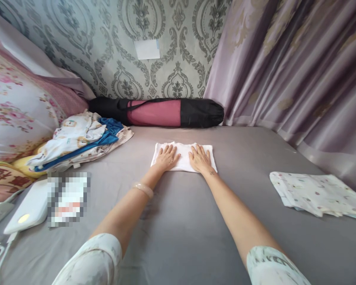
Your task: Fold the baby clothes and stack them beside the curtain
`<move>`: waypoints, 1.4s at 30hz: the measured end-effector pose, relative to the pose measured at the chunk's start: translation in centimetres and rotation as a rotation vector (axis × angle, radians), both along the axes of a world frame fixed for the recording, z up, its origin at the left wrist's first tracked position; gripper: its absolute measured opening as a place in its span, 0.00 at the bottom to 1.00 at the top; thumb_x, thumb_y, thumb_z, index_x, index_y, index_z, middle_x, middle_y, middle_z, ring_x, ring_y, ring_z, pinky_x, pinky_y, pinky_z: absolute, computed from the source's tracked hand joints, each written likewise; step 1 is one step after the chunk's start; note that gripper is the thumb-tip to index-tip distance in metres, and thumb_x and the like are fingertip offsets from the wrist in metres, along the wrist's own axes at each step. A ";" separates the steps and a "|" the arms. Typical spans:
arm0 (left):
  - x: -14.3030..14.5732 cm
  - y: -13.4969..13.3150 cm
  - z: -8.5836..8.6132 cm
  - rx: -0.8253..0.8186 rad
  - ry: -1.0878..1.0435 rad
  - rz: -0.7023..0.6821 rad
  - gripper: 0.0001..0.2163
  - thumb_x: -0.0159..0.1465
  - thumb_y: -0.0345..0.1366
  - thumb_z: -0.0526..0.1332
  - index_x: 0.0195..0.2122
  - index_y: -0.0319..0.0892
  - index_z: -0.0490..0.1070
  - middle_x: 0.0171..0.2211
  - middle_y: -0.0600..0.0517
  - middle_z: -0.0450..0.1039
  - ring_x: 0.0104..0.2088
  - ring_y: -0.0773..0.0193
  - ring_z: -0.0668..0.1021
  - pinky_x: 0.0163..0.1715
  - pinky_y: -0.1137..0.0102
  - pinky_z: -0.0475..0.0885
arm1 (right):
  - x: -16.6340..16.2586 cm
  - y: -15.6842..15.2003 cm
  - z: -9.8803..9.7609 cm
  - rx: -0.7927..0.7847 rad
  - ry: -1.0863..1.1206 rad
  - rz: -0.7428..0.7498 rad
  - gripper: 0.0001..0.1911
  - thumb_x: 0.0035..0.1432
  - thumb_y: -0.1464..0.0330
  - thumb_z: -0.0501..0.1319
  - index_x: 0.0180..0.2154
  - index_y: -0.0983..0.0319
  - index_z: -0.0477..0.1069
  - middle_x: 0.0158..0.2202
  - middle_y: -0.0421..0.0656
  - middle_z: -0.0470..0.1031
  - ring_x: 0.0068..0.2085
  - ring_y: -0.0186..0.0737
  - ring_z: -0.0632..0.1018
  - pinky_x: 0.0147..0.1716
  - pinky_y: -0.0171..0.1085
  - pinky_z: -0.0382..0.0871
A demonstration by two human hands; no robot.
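Note:
A small white folded cloth (pixel 183 152) lies on the grey bed sheet (pixel 178 221) in the middle of the view. My left hand (pixel 167 157) rests flat on its left half with fingers stretched out. My right hand (pixel 200 158) lies flat on its right half, fingers spread. Both palms press down on the cloth. A pale bangle (pixel 142 189) sits on my left wrist.
A pile of loose clothes (pixel 83 140) lies at the left. A rolled pink mat in a black bag (pixel 157 112) lies along the wall. A folded patterned cloth (pixel 317 194) rests at the right, beside purple curtains (pixel 299 67). A white power bank (pixel 28 208) and cables sit at the near left.

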State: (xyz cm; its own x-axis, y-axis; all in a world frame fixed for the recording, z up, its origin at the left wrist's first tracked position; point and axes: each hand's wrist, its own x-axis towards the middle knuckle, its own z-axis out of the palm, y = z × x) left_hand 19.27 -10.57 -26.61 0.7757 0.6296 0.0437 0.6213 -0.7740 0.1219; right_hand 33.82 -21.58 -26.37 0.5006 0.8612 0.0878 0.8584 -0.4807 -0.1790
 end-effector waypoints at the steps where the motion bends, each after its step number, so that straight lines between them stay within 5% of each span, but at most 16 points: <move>1: 0.1 -0.4 0.2 0.025 -0.001 0.020 0.28 0.70 0.49 0.39 0.66 0.39 0.52 0.68 0.43 0.48 0.67 0.50 0.51 0.64 0.52 0.46 | -0.2 0.1 0.2 -0.005 0.008 -0.004 0.28 0.68 0.59 0.39 0.65 0.62 0.53 0.69 0.47 0.46 0.67 0.48 0.50 0.63 0.55 0.40; 6: 0.9 -3.3 0.5 0.044 -0.027 0.151 0.25 0.70 0.42 0.41 0.64 0.34 0.54 0.67 0.40 0.49 0.67 0.49 0.51 0.64 0.52 0.47 | -2.6 1.2 0.7 0.052 0.008 0.062 0.28 0.68 0.61 0.38 0.65 0.63 0.54 0.68 0.48 0.48 0.68 0.48 0.49 0.63 0.54 0.38; 11: 0.1 -3.6 0.7 -0.057 -0.100 0.098 0.21 0.69 0.36 0.44 0.61 0.37 0.59 0.65 0.42 0.55 0.65 0.53 0.57 0.62 0.56 0.53 | -3.8 1.7 -0.1 0.053 -0.009 0.076 0.28 0.68 0.62 0.38 0.64 0.61 0.55 0.68 0.47 0.51 0.67 0.48 0.51 0.63 0.53 0.37; 13: -1.3 -2.5 1.3 -0.043 -0.168 0.111 0.19 0.67 0.34 0.46 0.58 0.38 0.63 0.62 0.42 0.60 0.62 0.56 0.63 0.59 0.61 0.59 | -3.7 1.6 -0.2 0.053 -0.014 0.072 0.28 0.67 0.62 0.39 0.65 0.61 0.55 0.68 0.47 0.51 0.67 0.48 0.50 0.63 0.53 0.37; 16: -4.7 -0.7 2.8 0.008 -0.258 0.320 0.16 0.65 0.38 0.52 0.51 0.40 0.70 0.54 0.42 0.69 0.53 0.53 0.71 0.52 0.63 0.65 | -3.8 1.9 0.2 0.020 0.023 0.062 0.28 0.67 0.62 0.39 0.65 0.62 0.54 0.68 0.48 0.50 0.67 0.49 0.50 0.63 0.54 0.37; 19: -8.4 1.0 4.2 -0.211 -0.197 0.459 0.15 0.62 0.45 0.55 0.39 0.40 0.74 0.38 0.45 0.76 0.41 0.54 0.75 0.39 0.65 0.68 | -4.8 2.9 0.9 0.007 0.053 0.044 0.28 0.67 0.62 0.39 0.65 0.65 0.54 0.68 0.51 0.49 0.68 0.50 0.47 0.63 0.55 0.35; 22: -11.1 1.9 4.7 -0.472 -0.171 0.416 0.16 0.56 0.50 0.59 0.32 0.40 0.74 0.26 0.52 0.72 0.30 0.60 0.74 0.27 0.71 0.64 | -6.4 4.1 1.0 0.032 0.064 0.088 0.30 0.68 0.60 0.39 0.66 0.66 0.51 0.69 0.51 0.46 0.68 0.49 0.45 0.63 0.54 0.34; 26: -12.3 2.4 4.0 -0.638 -0.176 0.298 0.17 0.48 0.50 0.65 0.29 0.41 0.73 0.21 0.56 0.67 0.24 0.65 0.69 0.22 0.73 0.58 | -7.7 4.6 0.2 0.040 0.063 0.099 0.30 0.68 0.59 0.38 0.65 0.66 0.53 0.68 0.50 0.48 0.68 0.49 0.48 0.63 0.51 0.37; 33: -11.7 2.9 2.1 -0.721 -0.354 0.149 0.16 0.46 0.47 0.66 0.29 0.40 0.72 0.22 0.56 0.68 0.25 0.67 0.68 0.24 0.73 0.59 | -7.8 4.3 -0.4 0.094 -0.006 0.088 0.29 0.68 0.59 0.39 0.64 0.65 0.56 0.67 0.50 0.52 0.67 0.49 0.51 0.63 0.51 0.39; 42: -12.4 2.8 2.9 -0.737 -0.391 0.092 0.17 0.49 0.50 0.62 0.27 0.38 0.72 0.21 0.57 0.65 0.24 0.68 0.66 0.25 0.73 0.58 | -8.1 4.2 -0.2 0.081 -0.014 0.076 0.29 0.68 0.59 0.39 0.64 0.64 0.55 0.67 0.49 0.51 0.67 0.48 0.51 0.63 0.50 0.39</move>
